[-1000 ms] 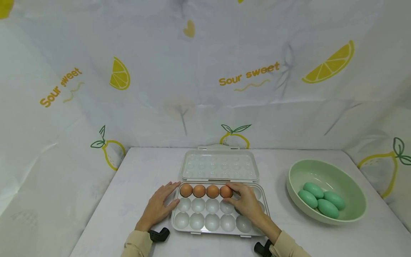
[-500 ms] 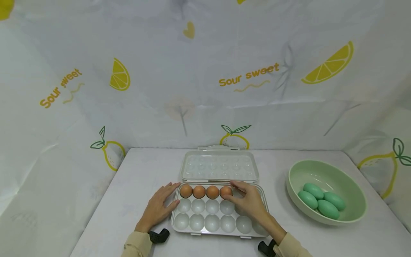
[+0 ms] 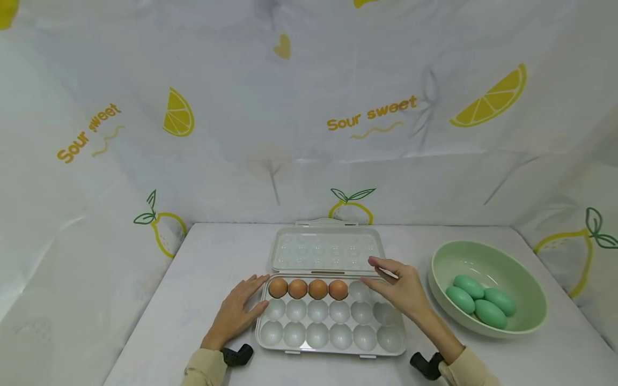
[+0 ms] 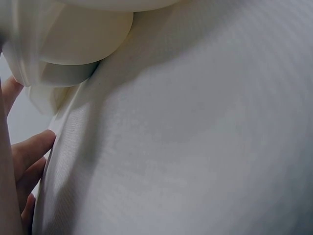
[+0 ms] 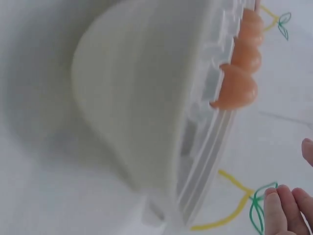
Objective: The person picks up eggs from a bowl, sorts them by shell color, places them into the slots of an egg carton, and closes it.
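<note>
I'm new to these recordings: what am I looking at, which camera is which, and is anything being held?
A person works with two bare hands; no machine is involved. The wide picture comes from a head-worn camera; the two blurry close-ups come from wrist-worn cameras. On the table lies an open egg tray with four brown eggs in its far row. Right of it, a green bowl holds four green eggs. The left hand rests flat against the tray's left edge. The right hand hovers over the tray's right end, fingers relaxed, holding nothing.
</note>
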Tool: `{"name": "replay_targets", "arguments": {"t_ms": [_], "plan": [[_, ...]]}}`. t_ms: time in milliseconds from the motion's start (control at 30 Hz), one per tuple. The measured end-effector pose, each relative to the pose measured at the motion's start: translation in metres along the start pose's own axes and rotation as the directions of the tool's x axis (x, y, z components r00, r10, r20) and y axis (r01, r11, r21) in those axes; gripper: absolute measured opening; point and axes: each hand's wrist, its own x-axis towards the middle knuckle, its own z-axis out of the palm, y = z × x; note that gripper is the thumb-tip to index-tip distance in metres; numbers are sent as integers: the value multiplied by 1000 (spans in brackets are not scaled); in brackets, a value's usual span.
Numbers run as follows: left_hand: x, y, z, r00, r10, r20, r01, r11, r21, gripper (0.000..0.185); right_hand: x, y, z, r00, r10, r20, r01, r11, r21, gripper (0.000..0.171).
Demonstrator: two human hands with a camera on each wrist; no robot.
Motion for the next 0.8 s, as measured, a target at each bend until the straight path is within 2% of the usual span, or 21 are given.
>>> {"name": "replay_targets", "arguments": {"t_ms": [267, 433, 567, 667, 800], "plan": [[-1, -1, 0, 1000, 3, 0, -3, 1000, 2, 57, -3, 0, -37, 994, 9, -104, -14, 999, -46, 43], [-2, -1, 0, 1000, 8, -2, -8, 1000, -2, 57, -9, 2, -54, 992, 60, -111, -62, 998, -6, 43], [-2, 0, 1, 1000, 8, 0, -8, 1000, 0, 57, -14, 1, -67, 986, 103, -130, -107, 994, -26, 45], [-2, 0, 1, 1000, 9, 1, -9, 1000, 4, 57, -18, 3, -78, 983, 107, -147, -119, 990, -70, 45], [-1, 1, 0, 1000, 15, -4, -15, 1000, 3, 58, -22, 10, -93, 984, 73, -163, -92, 989, -113, 42]]}}
